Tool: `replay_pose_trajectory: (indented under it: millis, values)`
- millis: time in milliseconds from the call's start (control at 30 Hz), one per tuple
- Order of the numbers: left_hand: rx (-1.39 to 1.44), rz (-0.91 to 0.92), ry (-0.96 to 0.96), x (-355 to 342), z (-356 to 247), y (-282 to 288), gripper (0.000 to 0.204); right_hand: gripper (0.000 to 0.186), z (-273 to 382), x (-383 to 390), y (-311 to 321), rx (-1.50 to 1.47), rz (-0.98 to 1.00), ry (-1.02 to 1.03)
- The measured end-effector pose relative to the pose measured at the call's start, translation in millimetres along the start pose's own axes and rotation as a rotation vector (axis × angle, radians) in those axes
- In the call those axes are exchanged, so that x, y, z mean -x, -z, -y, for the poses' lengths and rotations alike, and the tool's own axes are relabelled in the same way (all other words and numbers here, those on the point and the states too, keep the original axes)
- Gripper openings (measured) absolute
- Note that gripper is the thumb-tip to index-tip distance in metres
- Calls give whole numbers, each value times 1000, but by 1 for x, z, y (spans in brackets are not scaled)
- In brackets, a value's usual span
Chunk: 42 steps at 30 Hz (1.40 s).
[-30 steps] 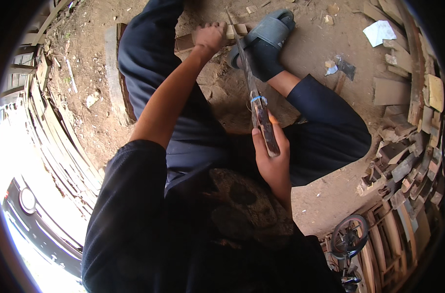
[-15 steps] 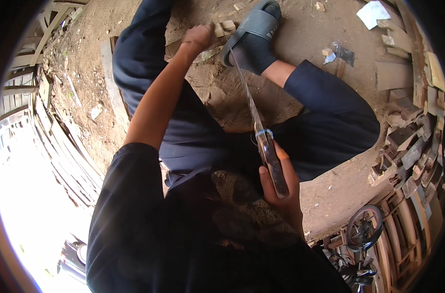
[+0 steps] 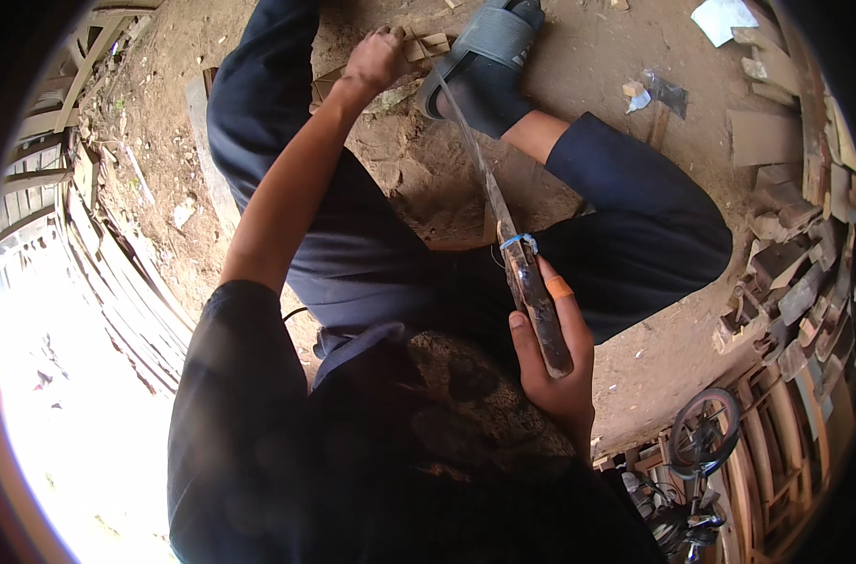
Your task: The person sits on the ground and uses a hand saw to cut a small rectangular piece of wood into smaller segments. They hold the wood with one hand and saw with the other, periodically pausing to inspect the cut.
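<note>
My right hand (image 3: 564, 367) is closed around the dark wooden handle of a long narrow blade (image 3: 480, 169), with blue cord tied where blade and handle meet. I cannot make out teeth on the edge. An orange band wraps one finger of that hand. The blade points up and left, its far end at a pale wooden strip (image 3: 430, 45) near the ground. My left hand (image 3: 376, 61) is closed on this strip, which shows on both sides of the fist; its fingertips are partly hidden. Beside the blade's far part rests my sandalled foot (image 3: 489, 70).
Bare dirt ground (image 3: 588, 56) lies around my folded legs. A wood block (image 3: 632, 89) and dark plastic (image 3: 669, 94) lie at the right. Scrap wood (image 3: 794, 291) is heaped along the right edge, with a bicycle-like wheel (image 3: 703, 432) below. Long planks (image 3: 118, 282) line the left.
My right hand and the handle have shifted slightly right in the picture, and the blade's far end now sits farther up and left. My left hand still grips the strip.
</note>
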<state>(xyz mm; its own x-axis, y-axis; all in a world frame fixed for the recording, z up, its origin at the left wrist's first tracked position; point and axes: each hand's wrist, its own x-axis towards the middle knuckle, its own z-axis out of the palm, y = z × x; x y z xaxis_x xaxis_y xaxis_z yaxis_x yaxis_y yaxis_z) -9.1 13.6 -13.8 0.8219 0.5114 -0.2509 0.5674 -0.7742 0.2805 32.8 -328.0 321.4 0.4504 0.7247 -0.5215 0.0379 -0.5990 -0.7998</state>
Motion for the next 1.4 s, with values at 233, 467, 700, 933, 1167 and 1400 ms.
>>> replay_pose_trajectory:
  millis: [233, 467, 700, 933, 1167, 1400]
  values:
    - [-111, -149, 82, 15, -14, 2, 67, 51, 5, -7, 2, 24, -21, 7]
    - [-78, 75, 174, 11, -26, 20, 75, 51, -4, -10, 3, 70, 7, -54]
    - [-118, -4, 88, 4, -11, -3, 65, 53, -8, -26, -9, 166, 5, 2]
    - [-112, -21, 103, -1, -11, -9, 64, 53, -26, -5, 2, 265, 20, 168]
    - [-136, 66, 125, 7, -14, 12, 68, 50, -39, -4, -3, 323, 43, 141]
    - [-121, 63, 97, 4, -14, 12, 73, 49, -18, -40, -14, 65, 36, -170]
